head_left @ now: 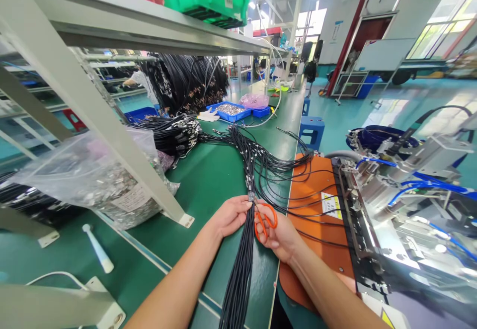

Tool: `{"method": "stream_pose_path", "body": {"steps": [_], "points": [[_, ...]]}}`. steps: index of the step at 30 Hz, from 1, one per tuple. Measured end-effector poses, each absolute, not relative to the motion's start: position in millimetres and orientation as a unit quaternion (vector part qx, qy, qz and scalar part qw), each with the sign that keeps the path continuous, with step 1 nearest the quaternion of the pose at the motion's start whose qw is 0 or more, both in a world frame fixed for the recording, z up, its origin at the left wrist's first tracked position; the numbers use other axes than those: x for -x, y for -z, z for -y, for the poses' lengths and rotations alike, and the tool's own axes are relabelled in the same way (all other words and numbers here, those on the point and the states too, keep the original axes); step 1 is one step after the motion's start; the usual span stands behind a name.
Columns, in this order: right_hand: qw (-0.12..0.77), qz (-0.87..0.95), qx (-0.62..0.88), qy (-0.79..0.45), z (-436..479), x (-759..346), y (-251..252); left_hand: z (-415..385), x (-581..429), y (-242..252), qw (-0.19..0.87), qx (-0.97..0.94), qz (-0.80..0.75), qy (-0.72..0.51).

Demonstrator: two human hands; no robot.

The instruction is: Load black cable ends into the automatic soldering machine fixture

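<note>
A long bundle of black cables (pixel 240 264) runs down the green bench toward me, with silvery connector ends farther up. My left hand (pixel 235 214) is closed on the bundle from its left side, thumb and fingers pinching near the connectors. My right hand (pixel 278 232) holds a pair of scissors with orange handles (pixel 274 215), its fingers around the loops. The scissor blades point up and left against the bundle, close to my left fingertips; whether they are apart is hidden. Loose black cables (pixel 276 162) fan out beyond and to the right.
A plastic bag of metal parts (pixel 126 195) lies left behind the shelf post (pixel 112 120). More cable bundles (pixel 175 135) and a blue tray of small parts (pixel 231 112) stand farther back. A machine (pixel 395 195) with an orange plate (pixel 316 195) borders the bench's right.
</note>
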State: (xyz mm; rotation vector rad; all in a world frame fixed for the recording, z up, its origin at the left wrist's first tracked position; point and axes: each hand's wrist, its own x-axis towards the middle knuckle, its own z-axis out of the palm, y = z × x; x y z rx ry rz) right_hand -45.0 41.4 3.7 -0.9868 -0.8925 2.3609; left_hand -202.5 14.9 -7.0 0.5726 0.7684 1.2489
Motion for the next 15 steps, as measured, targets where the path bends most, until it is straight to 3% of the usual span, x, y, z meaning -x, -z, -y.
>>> {"method": "stream_pose_path", "body": {"steps": [15], "points": [[0.269,0.373,0.361,-0.811,-52.2,59.0,0.5,-14.9,201.4,9.9,0.697,-0.282,-0.34,-0.565]]}}
